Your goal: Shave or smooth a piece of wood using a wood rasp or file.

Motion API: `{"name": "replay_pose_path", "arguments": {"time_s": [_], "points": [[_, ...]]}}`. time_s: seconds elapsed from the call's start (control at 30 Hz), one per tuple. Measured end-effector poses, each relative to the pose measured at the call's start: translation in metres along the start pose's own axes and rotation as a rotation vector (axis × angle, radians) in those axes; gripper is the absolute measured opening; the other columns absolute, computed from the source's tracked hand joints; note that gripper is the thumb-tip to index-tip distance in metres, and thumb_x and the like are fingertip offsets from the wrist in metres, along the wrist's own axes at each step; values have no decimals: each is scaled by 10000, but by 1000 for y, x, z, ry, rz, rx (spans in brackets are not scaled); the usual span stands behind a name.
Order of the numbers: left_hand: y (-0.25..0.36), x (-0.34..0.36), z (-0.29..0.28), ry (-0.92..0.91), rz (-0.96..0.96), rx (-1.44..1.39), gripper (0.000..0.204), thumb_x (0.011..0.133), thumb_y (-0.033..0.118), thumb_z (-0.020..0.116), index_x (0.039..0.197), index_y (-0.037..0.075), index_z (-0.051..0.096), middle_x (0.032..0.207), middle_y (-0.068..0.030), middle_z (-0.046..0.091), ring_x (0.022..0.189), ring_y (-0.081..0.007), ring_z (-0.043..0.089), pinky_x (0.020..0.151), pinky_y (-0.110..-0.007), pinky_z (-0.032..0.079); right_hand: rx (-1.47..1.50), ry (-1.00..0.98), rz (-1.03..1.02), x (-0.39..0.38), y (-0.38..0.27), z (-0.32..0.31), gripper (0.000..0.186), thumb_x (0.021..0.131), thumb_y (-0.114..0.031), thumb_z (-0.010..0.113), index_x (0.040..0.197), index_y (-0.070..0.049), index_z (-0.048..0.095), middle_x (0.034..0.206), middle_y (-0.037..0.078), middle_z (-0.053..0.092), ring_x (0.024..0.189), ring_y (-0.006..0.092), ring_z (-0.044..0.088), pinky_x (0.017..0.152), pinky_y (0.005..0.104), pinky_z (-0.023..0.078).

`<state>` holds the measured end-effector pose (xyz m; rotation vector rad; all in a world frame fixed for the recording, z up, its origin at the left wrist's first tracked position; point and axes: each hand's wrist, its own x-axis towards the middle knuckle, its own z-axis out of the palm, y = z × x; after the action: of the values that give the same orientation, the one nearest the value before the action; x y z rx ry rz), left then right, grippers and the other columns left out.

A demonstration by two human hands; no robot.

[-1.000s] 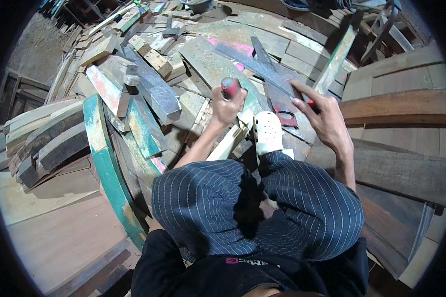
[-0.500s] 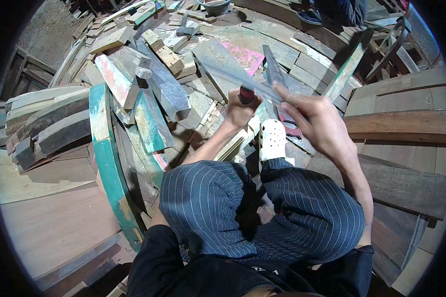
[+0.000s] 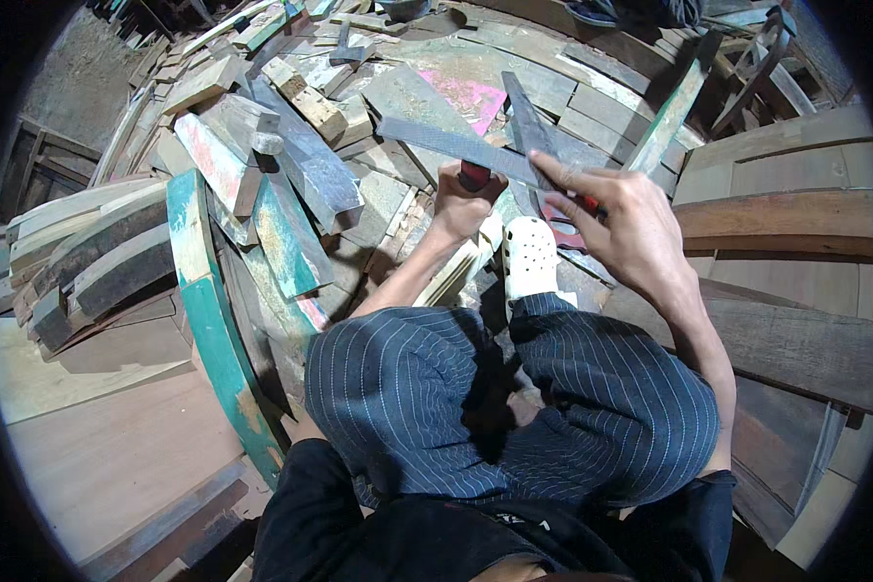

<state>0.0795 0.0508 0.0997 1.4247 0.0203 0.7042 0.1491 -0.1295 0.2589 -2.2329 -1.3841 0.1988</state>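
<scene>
My left hand (image 3: 459,209) is closed around a tool with a red-and-black handle (image 3: 474,176); the rest of that tool is hidden. My right hand (image 3: 630,218) grips a long flat metal file (image 3: 436,142), a little of its red-and-black handle showing by the fingers. The file lies slantwise across the top of the tool in my left hand, its free end pointing left. Just beyond my right hand lies a saw, its dark blade (image 3: 526,112) pointing away and its red handle (image 3: 565,233) partly covered by that hand.
Wood offcuts (image 3: 301,155) are heaped at the left, beside a long green-painted board (image 3: 213,310). A hammer (image 3: 346,53) and a pink sheet (image 3: 464,97) lie farther off. My white clog (image 3: 531,257) stands between the hands. Curved planks (image 3: 776,228) lie at the right.
The file was blurred by motion and now shows sharply across the red-and-black handle. My right hand has shifted slightly; the left hand keeps its grip. The whole view has tilted a little.
</scene>
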Motion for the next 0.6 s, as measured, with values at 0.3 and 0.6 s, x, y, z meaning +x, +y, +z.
{"name": "replay_pose_path", "arguments": {"time_s": [0.3,0.6], "points": [[0,2,4,44,-53,135,217,873,59,605,693,45,484,566,-7,477,447,-68,415,414,-242,313,59,-66,156,-4,-3,1,322,917,-230,612,1232,-166,627,780,188,693,629,240,666,659,392,531],[8,4,5,16,-123,129,197,864,46,597,692,51,501,557,-3,481,446,-75,428,407,-254,323,182,162,9,-7,1,3,329,918,-240,600,1235,-152,626,726,201,666,651,284,672,685,388,535]]}}
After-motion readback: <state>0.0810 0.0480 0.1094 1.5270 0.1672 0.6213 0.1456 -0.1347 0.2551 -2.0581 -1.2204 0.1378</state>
